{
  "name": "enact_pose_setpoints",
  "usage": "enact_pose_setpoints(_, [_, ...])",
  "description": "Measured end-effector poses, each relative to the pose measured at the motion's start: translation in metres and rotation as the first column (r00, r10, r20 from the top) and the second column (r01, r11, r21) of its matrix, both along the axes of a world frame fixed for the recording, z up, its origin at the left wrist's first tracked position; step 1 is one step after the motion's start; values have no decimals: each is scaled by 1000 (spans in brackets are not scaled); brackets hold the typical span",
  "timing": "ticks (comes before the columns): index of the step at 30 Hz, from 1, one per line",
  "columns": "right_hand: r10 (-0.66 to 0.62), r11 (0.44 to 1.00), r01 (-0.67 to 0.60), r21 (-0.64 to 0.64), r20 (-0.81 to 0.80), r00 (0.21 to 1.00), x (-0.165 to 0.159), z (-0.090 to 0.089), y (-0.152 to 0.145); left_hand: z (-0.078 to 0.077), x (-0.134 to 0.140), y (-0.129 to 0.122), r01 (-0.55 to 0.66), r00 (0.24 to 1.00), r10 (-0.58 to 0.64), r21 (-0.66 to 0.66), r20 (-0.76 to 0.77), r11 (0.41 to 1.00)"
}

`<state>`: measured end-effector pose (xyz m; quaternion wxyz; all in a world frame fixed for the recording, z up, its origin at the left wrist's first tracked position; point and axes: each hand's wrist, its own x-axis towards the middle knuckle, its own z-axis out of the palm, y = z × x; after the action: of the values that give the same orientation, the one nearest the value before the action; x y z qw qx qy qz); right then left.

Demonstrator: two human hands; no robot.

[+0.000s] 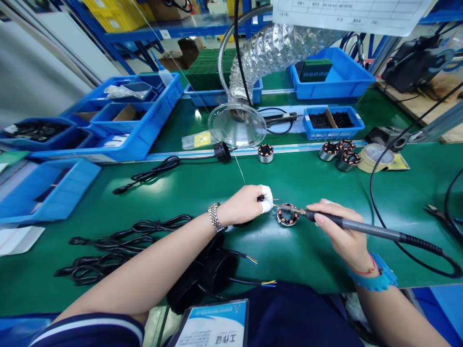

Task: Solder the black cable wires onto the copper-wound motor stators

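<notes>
My right hand (345, 233) is wrapped round the dark handle of a soldering iron (372, 228). The iron points left, and its tip reaches over the rim of a motor stator (288, 222) with copper windings, lying on the green mat. Just left of the stator, my left hand (244, 205) is closed in a pinch, with white finger cots on thumb and forefinger. It grips the end of a black cable (260, 198), whose thin coloured wires stick out towards the stator. A thin strand of solder wire (239, 166) runs down to this hand from above.
Coiled black power cords (130, 236) and black round housings (219, 270) lie near my left forearm. Further back stand a fume extractor hood (237, 125), more stators (347, 161), a tape roll (376, 156) and blue bins (333, 123). Pliers (439, 212) lie at right.
</notes>
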<state>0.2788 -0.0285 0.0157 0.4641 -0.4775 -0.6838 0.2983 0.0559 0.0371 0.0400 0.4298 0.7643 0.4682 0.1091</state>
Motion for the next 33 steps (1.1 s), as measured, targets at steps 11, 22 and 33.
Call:
enact_pose_setpoints(11, [20,1000,-20,-6,-38,999,-2,0,2,-2,1,1,-1,1000,1,-15,11,1000])
enact_pose_setpoints(22, [13,1000,-13,-19,-41,999,-2,-1,2,-2,0,0,-2,1000,3,-25,21,1000])
enact_pose_setpoints(33, [-82,997,82,-3,-129,988,1,-6,3,1,1,0,-13,1000,14,-27,23,1000])
